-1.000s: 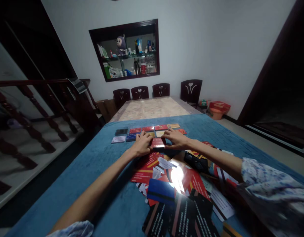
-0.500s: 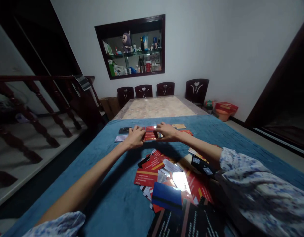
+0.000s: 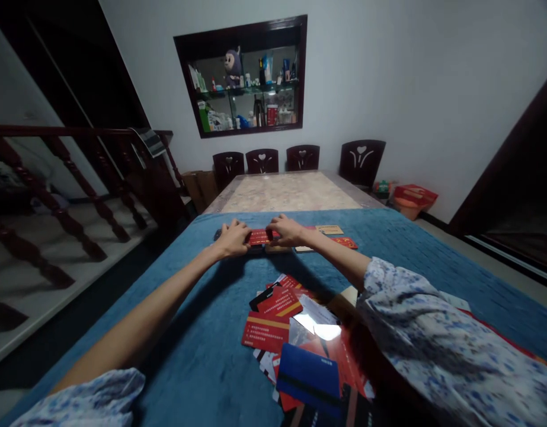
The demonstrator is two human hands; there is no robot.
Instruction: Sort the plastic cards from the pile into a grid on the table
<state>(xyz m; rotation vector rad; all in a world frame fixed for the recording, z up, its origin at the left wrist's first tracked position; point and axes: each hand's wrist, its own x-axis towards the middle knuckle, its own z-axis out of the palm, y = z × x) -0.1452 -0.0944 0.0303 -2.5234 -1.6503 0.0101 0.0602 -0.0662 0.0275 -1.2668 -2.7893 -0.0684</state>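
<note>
Both my arms stretch far forward over a blue cloth (image 3: 202,332) that covers the table. My left hand (image 3: 231,239) and my right hand (image 3: 285,231) pinch the two ends of a red card (image 3: 258,237) among the cards laid out at the far edge. A tan card (image 3: 329,229) and another red card (image 3: 346,242) lie to the right of my hands. The cards under my hands are mostly hidden. A loose heap of red, black, white and blue cards (image 3: 295,350) lies near me.
Beyond the blue cloth stands a marble-topped table (image 3: 284,191) with several dark chairs (image 3: 361,160) behind it. A wall niche (image 3: 246,77) holds bottles and a toy. A dark wooden railing (image 3: 69,178) runs along the left. A red box (image 3: 413,197) sits on the floor at right.
My hands have carried the red card away from me, from near the pile to the far rows of cards. My view has leaned forward, and the pile now sits lower in view.
</note>
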